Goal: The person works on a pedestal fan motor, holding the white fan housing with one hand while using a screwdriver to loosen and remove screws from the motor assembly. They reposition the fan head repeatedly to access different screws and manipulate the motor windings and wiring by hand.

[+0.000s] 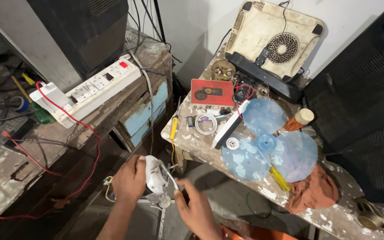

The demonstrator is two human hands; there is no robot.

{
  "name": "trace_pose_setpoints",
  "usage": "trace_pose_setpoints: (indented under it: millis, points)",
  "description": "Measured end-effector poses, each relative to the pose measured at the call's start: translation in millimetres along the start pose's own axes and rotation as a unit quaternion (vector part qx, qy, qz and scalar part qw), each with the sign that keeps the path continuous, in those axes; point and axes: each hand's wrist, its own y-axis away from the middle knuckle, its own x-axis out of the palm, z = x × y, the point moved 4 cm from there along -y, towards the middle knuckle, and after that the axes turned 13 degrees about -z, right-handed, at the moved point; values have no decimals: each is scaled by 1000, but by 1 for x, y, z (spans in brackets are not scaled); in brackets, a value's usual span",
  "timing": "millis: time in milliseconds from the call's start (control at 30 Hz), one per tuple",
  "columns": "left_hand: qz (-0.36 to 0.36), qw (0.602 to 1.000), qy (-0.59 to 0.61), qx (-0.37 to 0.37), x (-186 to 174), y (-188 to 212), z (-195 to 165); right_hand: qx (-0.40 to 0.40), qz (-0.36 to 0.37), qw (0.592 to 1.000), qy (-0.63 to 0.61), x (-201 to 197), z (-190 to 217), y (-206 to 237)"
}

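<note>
White plastic, round and ribbed, is the small fan motor housing point(155, 174) low in the middle of the view, held over the dark gap between 2 paint-flecked wooden benches. The left hand point(130, 180) wraps its back, fingers closed around the casing. The right hand point(197, 208) sits just beside the motor's front, thumb and forefinger pinched together on a thin grey tool or shaft point(170, 175) that runs to the housing's face; what the tip meets is too small to tell. To do this well, it seems wise for the left hand to keep the casing steady while the right works with small, light turns, staying in line with the motor's axis. A thin bundle of coloured wires point(108, 181) trails from the housing to the left and could snag. On the right bench point(201, 144), near its front edge, lie a translucent blue 3-blade fan propeller point(270, 149), a yellow-handled screwdriver point(279, 178), a small white ring point(232, 143) and a rust-brown cloth point(312, 191). The left bench point(5, 178) carries a white power strip point(87, 91) and a red wire point(83, 129) looping down towards the hands. Open room lies mostly below and between the benches; both bench edges are close on either side.
</note>
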Motion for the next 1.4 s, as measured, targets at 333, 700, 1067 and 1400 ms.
trace_pose_setpoints:
  millis: [333, 700, 1067, 1400]
  points:
    - [2, 1000, -11, -25, -5, 0, 2, 24, 1, 999, -25, 10, 13, 1]
    - [4, 999, -37, -38, 2, -5, 0, 75, -5, 997, 28, 14, 17, -4]
    - [-5, 1000, -16, -22, 2, -6, -1, 63, -9, 997, 45, 17, 14, -6]
    - [-1, 1000, -14, -23, 1, -6, -3, 52, -19, 996, 73, 11, 16, -11]
